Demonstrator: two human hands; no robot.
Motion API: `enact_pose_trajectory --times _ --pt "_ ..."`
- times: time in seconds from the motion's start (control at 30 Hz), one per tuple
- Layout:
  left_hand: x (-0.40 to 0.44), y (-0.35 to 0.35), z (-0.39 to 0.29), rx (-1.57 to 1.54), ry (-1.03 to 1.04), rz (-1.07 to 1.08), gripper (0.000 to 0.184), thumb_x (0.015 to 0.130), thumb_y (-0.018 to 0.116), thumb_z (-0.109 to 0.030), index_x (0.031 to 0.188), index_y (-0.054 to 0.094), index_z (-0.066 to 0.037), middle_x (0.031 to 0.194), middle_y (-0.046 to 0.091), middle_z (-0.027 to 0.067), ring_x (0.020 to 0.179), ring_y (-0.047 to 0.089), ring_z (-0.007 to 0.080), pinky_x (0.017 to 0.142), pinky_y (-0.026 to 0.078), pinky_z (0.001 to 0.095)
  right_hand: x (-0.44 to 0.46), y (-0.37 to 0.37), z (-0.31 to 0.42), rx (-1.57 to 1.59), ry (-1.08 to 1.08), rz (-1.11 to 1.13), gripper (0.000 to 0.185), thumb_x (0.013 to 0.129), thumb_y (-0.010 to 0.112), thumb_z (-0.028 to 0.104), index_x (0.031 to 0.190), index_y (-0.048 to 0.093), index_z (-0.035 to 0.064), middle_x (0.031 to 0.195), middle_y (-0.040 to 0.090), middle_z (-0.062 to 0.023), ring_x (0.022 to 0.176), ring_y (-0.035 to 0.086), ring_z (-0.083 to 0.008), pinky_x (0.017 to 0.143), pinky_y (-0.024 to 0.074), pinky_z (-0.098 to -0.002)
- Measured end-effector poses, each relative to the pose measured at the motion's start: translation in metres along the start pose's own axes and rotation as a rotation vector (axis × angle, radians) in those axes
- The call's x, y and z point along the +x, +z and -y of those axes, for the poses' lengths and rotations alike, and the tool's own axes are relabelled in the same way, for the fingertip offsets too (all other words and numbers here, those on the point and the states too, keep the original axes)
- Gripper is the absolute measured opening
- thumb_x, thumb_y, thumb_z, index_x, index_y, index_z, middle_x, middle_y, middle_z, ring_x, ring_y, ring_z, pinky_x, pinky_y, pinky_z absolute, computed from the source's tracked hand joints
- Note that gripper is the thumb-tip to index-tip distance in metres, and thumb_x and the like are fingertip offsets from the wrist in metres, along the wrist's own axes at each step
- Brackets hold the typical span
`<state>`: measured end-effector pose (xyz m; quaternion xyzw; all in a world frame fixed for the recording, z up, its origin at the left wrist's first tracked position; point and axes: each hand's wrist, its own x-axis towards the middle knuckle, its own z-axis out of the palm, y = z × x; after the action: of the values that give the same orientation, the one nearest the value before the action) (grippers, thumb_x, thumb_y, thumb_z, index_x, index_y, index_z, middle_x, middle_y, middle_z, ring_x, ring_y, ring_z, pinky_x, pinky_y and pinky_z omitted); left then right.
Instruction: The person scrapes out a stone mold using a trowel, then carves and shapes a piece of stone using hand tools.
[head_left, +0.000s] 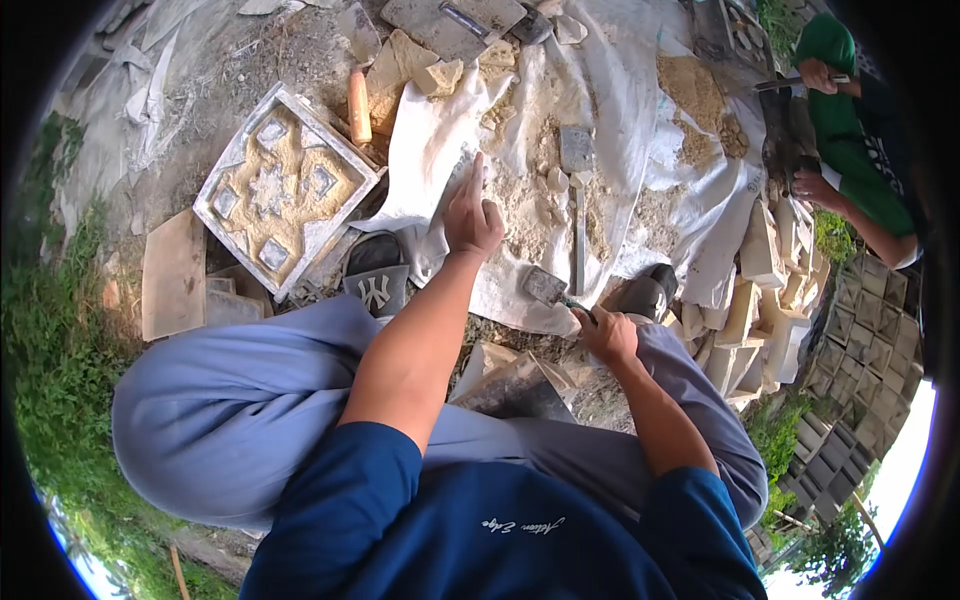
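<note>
My left hand (474,222) is over the dusty white sheet (425,150), index finger stretched forward and the other fingers partly curled. I see nothing held in it. My right hand (608,337) is wrapped round the handle of a small tool with a square grey metal head (545,286). That head is at the sheet's near edge, left of the hand. Between and beyond my hands are pale crumbs and chunks (528,215). Among them lies a second square-headed tool (577,150) with a long metal shank.
A square framed mould (365,188) with a sandy star pattern lies left, near an orange cylindrical handle (359,106). Flat slabs (173,275) lie below it. Pale blocks (765,250) are piled at right. Another person (850,130) sits upper right, holding tools.
</note>
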<state>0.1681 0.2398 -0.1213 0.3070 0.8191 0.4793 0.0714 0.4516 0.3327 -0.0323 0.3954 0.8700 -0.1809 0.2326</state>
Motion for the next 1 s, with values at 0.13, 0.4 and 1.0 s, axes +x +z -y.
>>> enact_pose_trajectory --times 0.13,0.4,1.0 --pt "-0.002 0.000 -0.001 -0.008 -0.002 0.000 0.070 0.077 0.043 -0.009 0.147 0.039 -0.004 0.130 0.058 0.0257 0.114 0.058 0.0406 0.100 0.045 0.0432 0.032 -0.013 0.022 -0.023 0.038 -0.135 0.057 0.093 0.052 0.059 0.078 0.067 0.0060 0.071 0.066 -0.0234 0.071 0.066 -0.0443 0.064 0.0505 -0.0531" --pt "0.002 0.002 0.000 -0.011 0.027 -0.032 0.069 0.078 0.043 -0.010 0.146 0.041 -0.004 0.128 0.059 0.0261 0.113 0.058 0.0406 0.098 0.046 0.0432 0.063 -0.044 0.049 0.161 0.093 -0.252 0.052 0.096 0.051 0.052 0.077 0.063 0.0043 0.070 0.064 -0.0254 0.070 0.063 -0.0468 0.063 0.0481 -0.0539" --pt "-0.001 0.000 -0.002 0.011 -0.003 0.000 0.071 0.076 0.043 -0.008 0.147 0.040 -0.004 0.125 0.060 0.0277 0.113 0.059 0.0404 0.099 0.046 0.0431 0.030 0.019 0.066 0.477 0.201 -0.198 0.057 0.101 0.042 0.048 0.082 0.067 0.0006 0.080 0.064 -0.0323 0.083 0.061 -0.0522 0.077 0.0475 -0.0576"
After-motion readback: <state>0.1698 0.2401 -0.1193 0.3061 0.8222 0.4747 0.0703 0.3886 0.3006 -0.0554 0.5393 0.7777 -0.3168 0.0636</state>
